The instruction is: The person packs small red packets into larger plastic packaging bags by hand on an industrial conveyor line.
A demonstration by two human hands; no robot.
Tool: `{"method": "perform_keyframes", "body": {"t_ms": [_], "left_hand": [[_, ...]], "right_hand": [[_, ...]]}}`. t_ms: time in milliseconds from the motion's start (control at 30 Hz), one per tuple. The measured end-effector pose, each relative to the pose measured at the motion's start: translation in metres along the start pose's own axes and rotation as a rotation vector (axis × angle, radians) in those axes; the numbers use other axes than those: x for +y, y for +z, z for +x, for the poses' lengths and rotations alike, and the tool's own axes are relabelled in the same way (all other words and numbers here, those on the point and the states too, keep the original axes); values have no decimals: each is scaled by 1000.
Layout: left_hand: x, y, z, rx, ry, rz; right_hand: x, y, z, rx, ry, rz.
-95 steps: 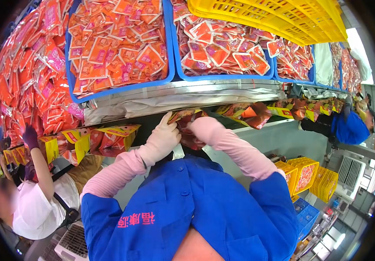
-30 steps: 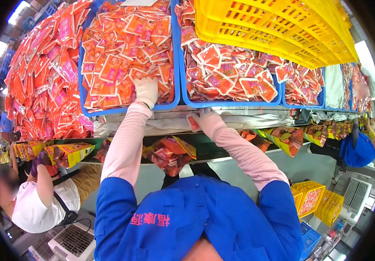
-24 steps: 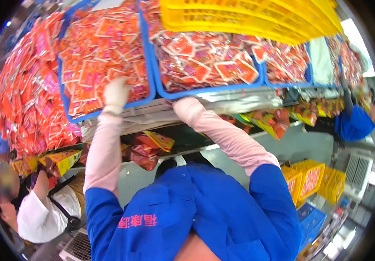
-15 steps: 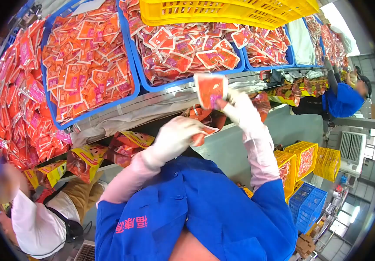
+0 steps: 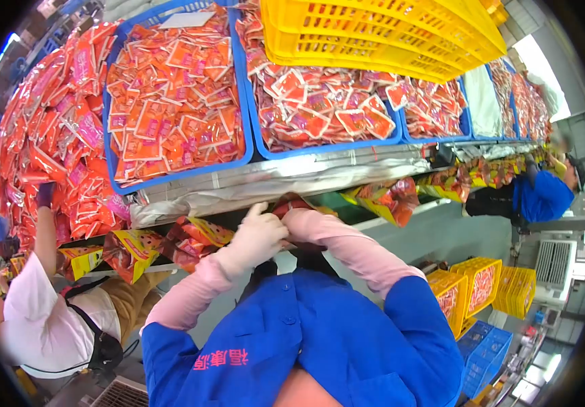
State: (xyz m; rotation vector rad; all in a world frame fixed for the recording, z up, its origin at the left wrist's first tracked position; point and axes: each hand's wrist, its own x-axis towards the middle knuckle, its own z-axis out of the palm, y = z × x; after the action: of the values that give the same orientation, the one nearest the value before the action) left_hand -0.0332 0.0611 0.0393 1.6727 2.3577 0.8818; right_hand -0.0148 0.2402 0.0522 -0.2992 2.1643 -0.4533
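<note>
My left hand [image 5: 260, 234], in a white glove, is beside a dark red bag [image 5: 294, 202] at the edge of the line. Its fingers are mostly curled, with one raised; what they grip, if anything, is hidden. My right forearm, in a pink sleeve, reaches across to this bag, and the right hand [image 5: 296, 216] is almost wholly out of sight at its mouth. Red and yellow bags [image 5: 194, 241] stand to the left, and another such bag [image 5: 391, 200] leans to the right.
Blue crates [image 5: 248, 159] full of red packets [image 5: 177, 102] line the far side. A yellow crate [image 5: 381, 41] sits on top of them. To the left, a person [image 5: 51, 315] reaches into a packet heap [image 5: 55, 149]. Another person [image 5: 543, 193] stands at right, beyond yellow crates [image 5: 476, 285].
My right hand has come down and left from holding up a red packet, and is now hidden at the bag. My left hand is slightly lower, and its packet no longer shows. The view has shifted.
</note>
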Motion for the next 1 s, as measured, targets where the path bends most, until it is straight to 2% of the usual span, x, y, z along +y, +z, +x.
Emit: {"method": "perform_keyframes", "body": {"t_ms": [67, 133, 200, 233, 267, 300, 333, 400, 467, 500, 533, 567, 600, 633, 700, 733, 767, 800, 833, 867, 900, 933, 1000], "left_hand": [[-22, -46, 6, 177, -110, 25], [-73, -79, 6, 143, -507, 133], [-138, -90, 3, 365, -640, 577], [-171, -91, 4, 373, -716, 650], [-201, -92, 10, 385, -786, 725], [-223, -90, 23, 279, -906, 616], [-236, -87, 39, 181, -1020, 499], [-246, -64, 61, -69, -1151, 617], [-286, -24, 49, 53, -1204, 534], [-278, -20, 40, 13, -1150, 466], [-265, -24, 36, -20, -1088, 400], [-246, -37, 37, 134, -1067, 234], [-241, -37, 31, 302, -950, 264], [-218, -51, 34, 476, -831, 42], [-143, -96, 61, 579, -680, -286], [-118, -97, 63, 612, -685, -510], [-65, -103, 83, 594, -726, -793], [-41, -96, 85, 467, -500, -848], [2, -86, 100, 443, -574, -1231], [5, -49, 95, 348, -252, -971], [24, -26, 106, 335, -66, -1089], [33, -7, 108, 205, 13, -848], [44, 38, 121, 176, 188, -480]], "right_hand": [[32, -44, -23, 306, -312, 120], [85, -100, -25, 709, -161, 192], [156, -145, 18, 846, 119, 15], [166, -144, 47, 840, 93, 19], [171, -142, 78, 873, 157, -195], [166, -142, 101, 900, 226, -407], [147, -144, 117, 659, 305, -243], [133, -121, 142, 535, 105, -159], [149, -131, 149, 520, 29, -68], [159, -126, 148, 505, -22, 48], [160, -131, 134, 540, 70, 106], [159, -138, 123, 666, 54, 113], [158, -138, 109, 789, 53, 129], [153, -144, 80, 761, 30, 222], [159, -153, 34, 699, 6, 471], [155, -154, 2, 676, 0, 632], [155, -148, -27, 734, -32, 681], [155, -137, -53, 795, -77, 719], [154, -124, -71, 862, -131, 789], [149, -110, -86, 926, -190, 859], [144, -97, -98, 959, -179, 903], [137, -84, -108, 964, -173, 898], [122, -54, -122, 931, -50, 1135]]}}
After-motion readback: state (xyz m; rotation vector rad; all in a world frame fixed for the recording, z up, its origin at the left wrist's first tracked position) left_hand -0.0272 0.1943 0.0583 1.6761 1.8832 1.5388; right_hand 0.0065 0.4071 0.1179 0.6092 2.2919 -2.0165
